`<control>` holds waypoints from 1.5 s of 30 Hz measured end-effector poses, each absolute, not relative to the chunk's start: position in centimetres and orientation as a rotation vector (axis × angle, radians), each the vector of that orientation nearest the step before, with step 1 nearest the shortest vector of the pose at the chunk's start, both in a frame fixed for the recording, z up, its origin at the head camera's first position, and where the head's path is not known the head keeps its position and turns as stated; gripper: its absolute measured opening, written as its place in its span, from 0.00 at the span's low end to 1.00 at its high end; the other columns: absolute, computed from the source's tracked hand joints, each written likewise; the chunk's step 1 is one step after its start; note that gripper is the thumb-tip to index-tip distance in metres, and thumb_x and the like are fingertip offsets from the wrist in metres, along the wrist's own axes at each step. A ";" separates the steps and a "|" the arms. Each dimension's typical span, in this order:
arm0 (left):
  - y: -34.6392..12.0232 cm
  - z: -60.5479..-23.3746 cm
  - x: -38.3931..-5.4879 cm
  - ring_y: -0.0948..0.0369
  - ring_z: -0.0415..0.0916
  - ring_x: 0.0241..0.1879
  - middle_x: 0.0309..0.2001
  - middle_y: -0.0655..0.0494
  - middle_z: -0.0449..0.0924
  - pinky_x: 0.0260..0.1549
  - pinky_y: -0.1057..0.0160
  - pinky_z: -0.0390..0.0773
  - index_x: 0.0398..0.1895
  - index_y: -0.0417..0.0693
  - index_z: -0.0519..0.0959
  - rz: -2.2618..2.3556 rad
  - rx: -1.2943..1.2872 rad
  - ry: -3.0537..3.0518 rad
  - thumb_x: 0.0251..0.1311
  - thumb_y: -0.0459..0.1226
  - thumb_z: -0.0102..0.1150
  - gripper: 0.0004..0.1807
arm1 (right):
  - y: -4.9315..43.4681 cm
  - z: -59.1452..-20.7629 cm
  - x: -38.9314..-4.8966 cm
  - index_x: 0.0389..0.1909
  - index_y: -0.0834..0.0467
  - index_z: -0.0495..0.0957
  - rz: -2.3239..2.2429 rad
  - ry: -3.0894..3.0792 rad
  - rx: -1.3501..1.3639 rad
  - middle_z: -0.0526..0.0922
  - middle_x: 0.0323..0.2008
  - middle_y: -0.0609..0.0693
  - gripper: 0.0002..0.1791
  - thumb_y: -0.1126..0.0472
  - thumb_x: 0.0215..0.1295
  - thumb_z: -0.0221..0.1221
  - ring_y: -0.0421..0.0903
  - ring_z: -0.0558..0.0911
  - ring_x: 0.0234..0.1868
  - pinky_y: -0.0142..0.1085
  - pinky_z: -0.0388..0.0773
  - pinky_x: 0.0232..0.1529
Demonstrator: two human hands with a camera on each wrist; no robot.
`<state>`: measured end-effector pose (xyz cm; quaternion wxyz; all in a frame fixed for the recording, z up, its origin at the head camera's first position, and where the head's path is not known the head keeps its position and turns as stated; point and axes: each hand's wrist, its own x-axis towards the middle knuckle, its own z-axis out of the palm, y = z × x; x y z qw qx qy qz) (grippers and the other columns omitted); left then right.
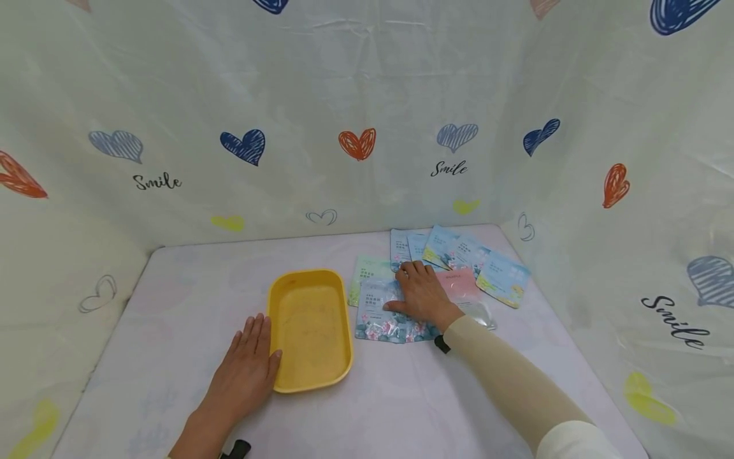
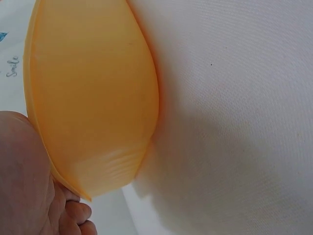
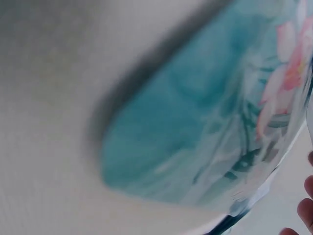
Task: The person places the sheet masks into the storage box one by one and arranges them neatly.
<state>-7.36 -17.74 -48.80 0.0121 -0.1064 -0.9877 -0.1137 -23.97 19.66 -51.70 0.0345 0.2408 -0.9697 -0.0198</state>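
My left hand (image 1: 243,363) lies with its fingers straight along the left rim of a yellow plastic tray (image 1: 312,325). In the left wrist view the thumb side of that hand (image 2: 22,181) sits against the outside of the tray (image 2: 93,98). My right hand (image 1: 422,293) is over a spread of flat printed packets, thumb stretched out to the left across a blue packet with pink flowers (image 1: 373,312). A flowered packet (image 3: 166,147) fills much of the right wrist view, with a few fingertips (image 3: 305,213) at the right edge.
A pale green packet (image 1: 366,266) lies behind the flowered one. Several blue packets (image 1: 504,280) overlap at the back right, near a pink packet (image 1: 461,280) with a clear lower part. Cloth (image 1: 189,306) covers the table, and a heart-printed curtain (image 1: 298,95) hangs around it.
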 end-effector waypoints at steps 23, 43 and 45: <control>-17.8 -48.9 -7.3 0.35 0.50 0.82 0.81 0.28 0.52 0.77 0.33 0.57 0.81 0.25 0.52 -0.385 -0.314 -3.099 0.79 0.43 0.52 0.40 | 19.7 -50.3 -22.9 0.58 0.59 0.65 0.273 -2.824 0.696 0.72 0.21 0.47 0.33 0.44 0.67 0.71 0.41 0.65 0.11 0.32 0.62 0.16; -17.8 -48.9 -7.3 0.35 0.49 0.82 0.81 0.29 0.52 0.78 0.34 0.57 0.81 0.25 0.51 -0.404 -0.289 -3.111 0.80 0.44 0.52 0.40 | 19.1 -48.2 -22.1 0.77 0.49 0.66 0.919 -2.938 0.438 0.79 0.69 0.55 0.30 0.59 0.78 0.61 0.50 0.85 0.44 0.47 0.87 0.48; -17.8 -48.9 -7.3 0.35 0.49 0.82 0.81 0.28 0.52 0.78 0.34 0.57 0.81 0.25 0.51 -0.405 -0.287 -3.114 0.80 0.44 0.52 0.41 | 19.1 -48.4 -22.2 0.76 0.47 0.67 1.038 -2.936 0.370 0.81 0.66 0.55 0.29 0.60 0.79 0.60 0.49 0.85 0.40 0.44 0.86 0.40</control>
